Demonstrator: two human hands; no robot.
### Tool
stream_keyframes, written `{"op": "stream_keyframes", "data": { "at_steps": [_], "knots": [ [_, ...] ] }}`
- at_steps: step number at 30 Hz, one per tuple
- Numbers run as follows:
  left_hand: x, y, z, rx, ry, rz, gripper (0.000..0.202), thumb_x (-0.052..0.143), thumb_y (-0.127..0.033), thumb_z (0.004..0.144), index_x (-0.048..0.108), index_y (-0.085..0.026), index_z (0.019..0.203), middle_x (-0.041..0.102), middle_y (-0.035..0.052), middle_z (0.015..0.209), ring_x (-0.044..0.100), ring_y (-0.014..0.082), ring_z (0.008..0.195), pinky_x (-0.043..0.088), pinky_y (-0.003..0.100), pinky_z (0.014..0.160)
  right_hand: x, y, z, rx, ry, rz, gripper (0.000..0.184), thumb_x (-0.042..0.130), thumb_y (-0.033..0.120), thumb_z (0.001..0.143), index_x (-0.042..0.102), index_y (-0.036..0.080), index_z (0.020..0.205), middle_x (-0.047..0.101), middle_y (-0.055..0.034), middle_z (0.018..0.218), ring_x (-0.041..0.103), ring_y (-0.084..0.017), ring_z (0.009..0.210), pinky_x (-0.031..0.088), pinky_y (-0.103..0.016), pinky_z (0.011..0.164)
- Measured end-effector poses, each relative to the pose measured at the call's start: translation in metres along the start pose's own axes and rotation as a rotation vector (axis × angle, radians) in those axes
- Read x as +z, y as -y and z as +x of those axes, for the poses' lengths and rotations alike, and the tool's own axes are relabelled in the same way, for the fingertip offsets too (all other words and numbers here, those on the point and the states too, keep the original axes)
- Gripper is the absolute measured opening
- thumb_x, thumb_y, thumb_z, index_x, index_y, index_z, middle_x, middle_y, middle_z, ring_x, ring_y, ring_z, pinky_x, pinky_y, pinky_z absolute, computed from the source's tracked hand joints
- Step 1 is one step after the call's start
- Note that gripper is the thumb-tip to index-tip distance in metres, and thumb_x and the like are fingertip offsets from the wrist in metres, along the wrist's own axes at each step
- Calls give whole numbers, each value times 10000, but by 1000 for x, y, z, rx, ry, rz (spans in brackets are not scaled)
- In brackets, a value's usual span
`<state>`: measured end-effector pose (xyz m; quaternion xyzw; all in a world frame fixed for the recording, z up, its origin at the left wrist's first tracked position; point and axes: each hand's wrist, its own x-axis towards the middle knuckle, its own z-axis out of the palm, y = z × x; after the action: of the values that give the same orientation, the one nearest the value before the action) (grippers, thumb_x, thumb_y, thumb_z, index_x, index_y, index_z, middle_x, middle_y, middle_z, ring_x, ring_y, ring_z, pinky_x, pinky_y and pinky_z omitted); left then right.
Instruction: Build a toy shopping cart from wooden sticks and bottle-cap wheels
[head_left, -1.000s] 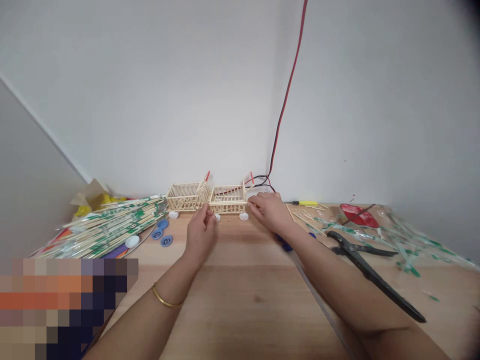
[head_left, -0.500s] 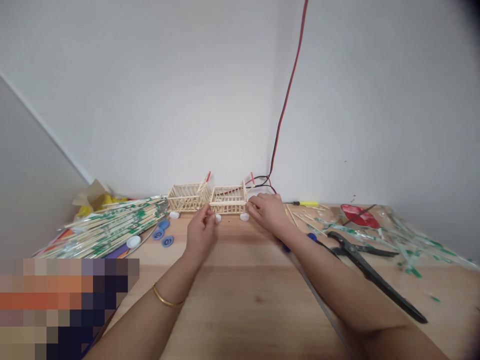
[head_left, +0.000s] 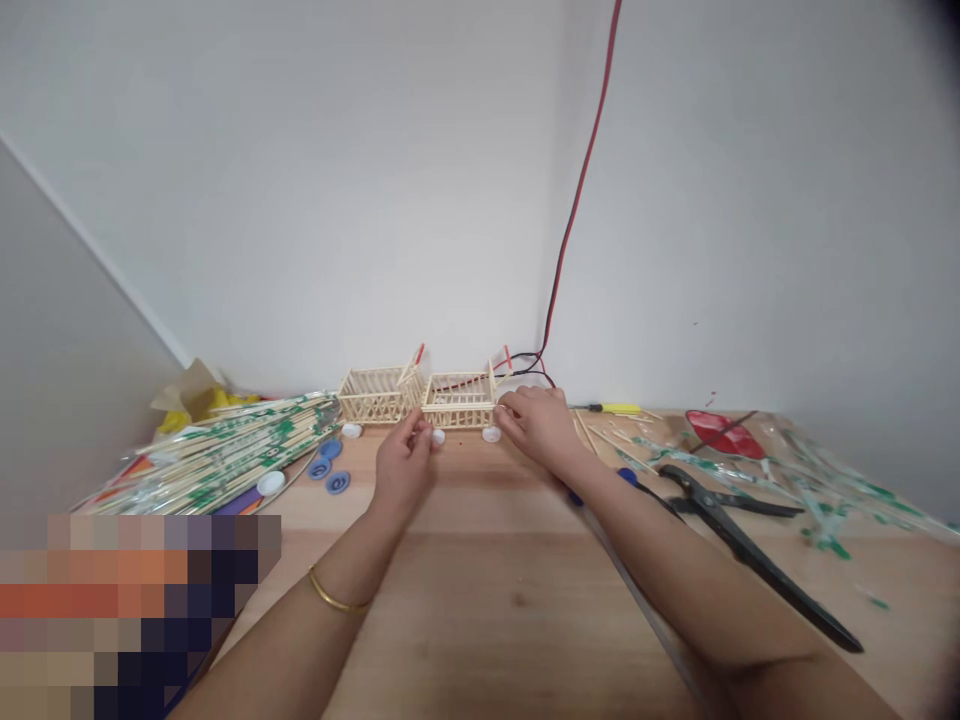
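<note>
A small cart built of thin wooden sticks [head_left: 459,408] stands near the wall, with white bottle-cap wheels, one of them a cap [head_left: 490,435] at its right end. My left hand [head_left: 401,462] has its fingers closed at the cart's lower left corner, beside another cap. At the right end, my right hand [head_left: 538,428] is closed on the cart's edge, its fingertips partly hidden. Close on the left stands a second stick cart [head_left: 375,398], also on a white cap [head_left: 352,431]. Both carts have a raised handle with a red bar.
Bundled wooden skewers in green-printed wrappers [head_left: 232,450] lie left, near blue caps [head_left: 337,483] and a white cap [head_left: 271,484]. To the right are large black-handled shears [head_left: 757,550], a yellow-handled tool [head_left: 619,409], a red packet [head_left: 726,434] and torn wrappers. A red-black cable [head_left: 574,215] hangs behind.
The whole view has shifted very slightly. Both hands keep their places at the two ends of the right stick cart.
</note>
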<state>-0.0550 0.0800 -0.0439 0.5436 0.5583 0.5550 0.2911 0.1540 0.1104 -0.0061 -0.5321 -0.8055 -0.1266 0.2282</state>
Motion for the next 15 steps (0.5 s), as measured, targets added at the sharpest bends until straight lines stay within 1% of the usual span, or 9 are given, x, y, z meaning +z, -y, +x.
{"op": "stream_keyframes", "data": {
  "at_steps": [5,9,15],
  "knots": [
    [0,2,0,-16,2,-8,376,553,-332,802,640,-177,1134,675,45,897,607,130,676,489,271,707,0,0,0,1,-6,20,241,458,293,903,652,206,790,656,-24,765,522,-154,740,173,-304,659],
    [1,-2,-1,-47,-5,-11,409,550,-325,809,620,-164,1179,673,49,919,608,123,674,492,265,709,0,1,0,7,2,24,238,461,297,899,654,209,790,660,-27,769,519,-159,739,170,-304,659],
    [-1,-3,-1,-45,18,-24,401,554,-297,800,621,-163,1173,665,40,887,603,122,672,487,268,723,0,1,1,9,16,26,254,449,292,900,661,200,795,669,-49,790,517,-164,742,165,-302,653]
  ]
}}
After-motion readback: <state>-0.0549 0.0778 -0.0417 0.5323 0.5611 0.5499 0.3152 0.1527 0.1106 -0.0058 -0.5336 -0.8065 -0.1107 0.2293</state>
